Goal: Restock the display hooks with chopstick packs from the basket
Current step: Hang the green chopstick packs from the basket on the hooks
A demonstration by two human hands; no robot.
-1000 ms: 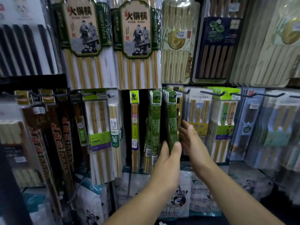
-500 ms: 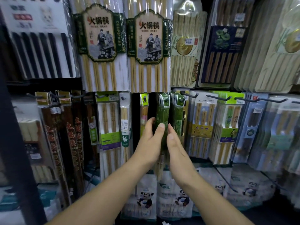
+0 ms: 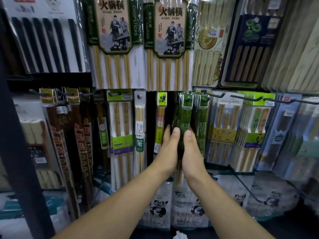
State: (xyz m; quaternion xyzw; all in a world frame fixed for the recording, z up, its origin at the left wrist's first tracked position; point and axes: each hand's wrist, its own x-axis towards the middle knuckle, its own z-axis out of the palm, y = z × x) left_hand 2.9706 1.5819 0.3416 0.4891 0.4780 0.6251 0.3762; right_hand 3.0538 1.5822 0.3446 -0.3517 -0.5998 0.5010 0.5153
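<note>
A bunch of green chopstick packs (image 3: pixel 184 116) hangs from a display hook (image 3: pixel 188 99) in the middle of the lower row. My left hand (image 3: pixel 168 149) presses against the bunch's left side with straight fingers, its thumb in front. On the bunch's right side lies my right hand (image 3: pixel 192 152), fingers straight, thumb beside the left thumb. The packs sit squeezed between my two palms. A second green bunch (image 3: pixel 201 118) hangs just to the right. The basket is out of view.
Tall bamboo chopstick packs (image 3: pixel 168 45) fill the upper row. A yellow-green pack (image 3: pixel 161 121) hangs left of my hands, wider packs (image 3: pixel 224 128) to the right on black hooks (image 3: pixel 246 98). Panda-printed bags (image 3: pixel 160 207) lie below. A dark post (image 3: pixel 20 161) stands at the left.
My right hand has moved left from beside the right green bunch. Both hands now close in on the left green bunch, palms facing each other.
</note>
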